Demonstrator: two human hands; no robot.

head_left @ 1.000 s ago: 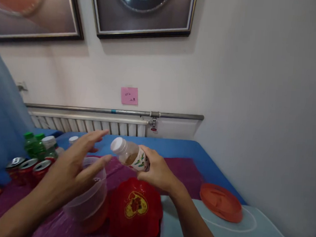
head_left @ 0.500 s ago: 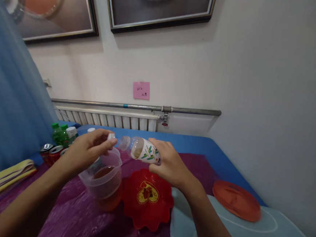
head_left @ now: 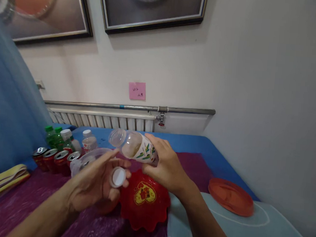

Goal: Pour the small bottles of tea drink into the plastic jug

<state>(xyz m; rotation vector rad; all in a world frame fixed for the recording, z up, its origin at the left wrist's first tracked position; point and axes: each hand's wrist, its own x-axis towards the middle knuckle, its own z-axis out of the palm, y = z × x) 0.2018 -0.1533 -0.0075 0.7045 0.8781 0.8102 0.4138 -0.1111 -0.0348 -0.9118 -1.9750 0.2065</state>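
My right hand (head_left: 165, 166) grips a small clear bottle (head_left: 135, 147) with a leaf-printed label, held on its side, its uncapped mouth pointing left and a little brown liquid inside. My left hand (head_left: 95, 183) holds the bottle's white cap (head_left: 118, 176) between thumb and fingers, just below the bottle's mouth. Behind my left hand stands a clear plastic tub (head_left: 85, 160), mostly hidden by it. A red scalloped bowl (head_left: 144, 201) with a gold heart sits on the table under my right hand.
Several red cans (head_left: 55, 158), green bottles (head_left: 51, 135) and white-capped bottles (head_left: 89, 140) stand at the left. An orange plate (head_left: 231, 197) lies at the right. Folded yellow cloths (head_left: 0, 181) rest at the far left. A radiator (head_left: 100, 119) runs along the wall.
My left hand took the cap off the bottle and drew it down and toward me. The bottle's mouth has lifted away from the tub.
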